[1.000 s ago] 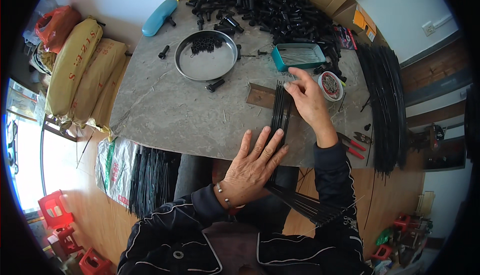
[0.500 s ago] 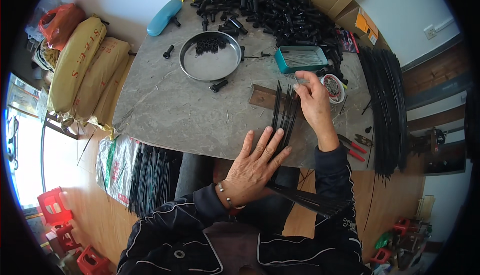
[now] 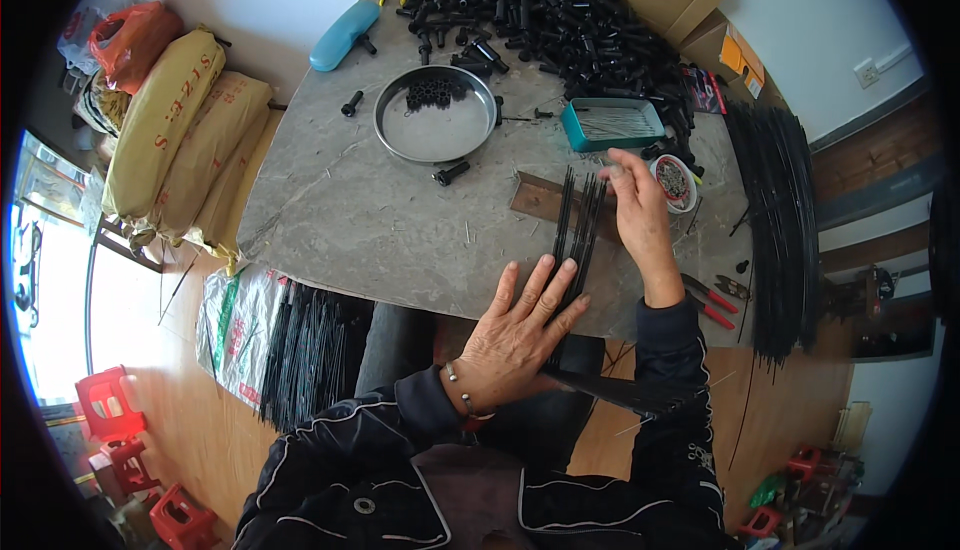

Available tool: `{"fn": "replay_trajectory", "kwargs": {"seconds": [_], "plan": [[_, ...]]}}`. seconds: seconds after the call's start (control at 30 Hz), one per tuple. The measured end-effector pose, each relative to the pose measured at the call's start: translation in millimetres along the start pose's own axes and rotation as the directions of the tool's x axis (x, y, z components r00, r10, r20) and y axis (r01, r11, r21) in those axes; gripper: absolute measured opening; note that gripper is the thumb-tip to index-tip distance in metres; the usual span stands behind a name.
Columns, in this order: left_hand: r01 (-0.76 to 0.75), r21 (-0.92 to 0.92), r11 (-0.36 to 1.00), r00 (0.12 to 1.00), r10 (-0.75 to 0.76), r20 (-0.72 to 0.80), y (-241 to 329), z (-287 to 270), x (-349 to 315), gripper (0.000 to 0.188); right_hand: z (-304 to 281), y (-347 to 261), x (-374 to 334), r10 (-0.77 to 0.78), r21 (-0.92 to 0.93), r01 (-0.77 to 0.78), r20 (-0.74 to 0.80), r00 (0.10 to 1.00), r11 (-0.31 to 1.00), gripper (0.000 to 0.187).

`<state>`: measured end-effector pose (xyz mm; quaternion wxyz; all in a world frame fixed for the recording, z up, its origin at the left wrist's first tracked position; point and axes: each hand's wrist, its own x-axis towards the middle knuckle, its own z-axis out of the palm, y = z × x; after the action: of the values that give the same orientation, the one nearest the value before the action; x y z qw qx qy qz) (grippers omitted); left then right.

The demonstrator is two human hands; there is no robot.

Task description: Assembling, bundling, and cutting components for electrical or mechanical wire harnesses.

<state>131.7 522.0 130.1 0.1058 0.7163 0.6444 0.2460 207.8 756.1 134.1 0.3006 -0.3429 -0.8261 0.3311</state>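
We see slender black rods (image 3: 587,220), tips now further separated toward twelve o'clock; left hand (image 3: 515,338) spread; right hand (image 3: 643,215), pinch unclear.

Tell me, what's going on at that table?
A person's left hand lies spread over a bunch of thin black rods at the edge of a grey table. The right hand is by the rods' far ends, near a teal box and a white tub; I can't tell whether it holds anything. Black parts are heaped behind.
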Motion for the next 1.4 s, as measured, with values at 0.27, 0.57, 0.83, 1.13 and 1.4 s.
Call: {"fn": "replay_trajectory", "kwargs": {"seconds": [0.27,0.57,0.83,1.13,1.4], "plan": [[0.005,0.037,0.999,0.999,-0.004,-0.042,-2.7,-12.6,-7.4,0.102,14.5,-32.7,-0.6,-0.382,-0.123,0.378,-0.008,0.924,0.917,0.028],[-0.198,-0.017,0.98,0.958,0.19,-0.216,-14.2,26.2,-1.4,0.111,20.9,-27.0,-18.0,-0.437,-0.281,0.548,0.371,0.819,0.788,0.051],[-0.167,-0.054,0.984,0.972,0.156,-0.177,-19.0,20.6,-3.1,0.111,8.2,-47.8,23.2,-0.255,-0.212,0.282,0.149,0.956,0.936,0.03],[-0.179,-0.099,0.979,0.97,0.158,-0.186,-14.6,24.4,-5.6,0.111,1.5,-17.1,111.1,-0.027,-0.651,0.205,0.273,0.962,0.731,0.01],[-0.163,-0.137,0.977,0.971,0.135,-0.198,-16.5,22.5,-14.1,0.108,2.2,-23.3,108.9,-0.159,-0.669,0.345,0.325,0.932,0.658,0.004]]}}
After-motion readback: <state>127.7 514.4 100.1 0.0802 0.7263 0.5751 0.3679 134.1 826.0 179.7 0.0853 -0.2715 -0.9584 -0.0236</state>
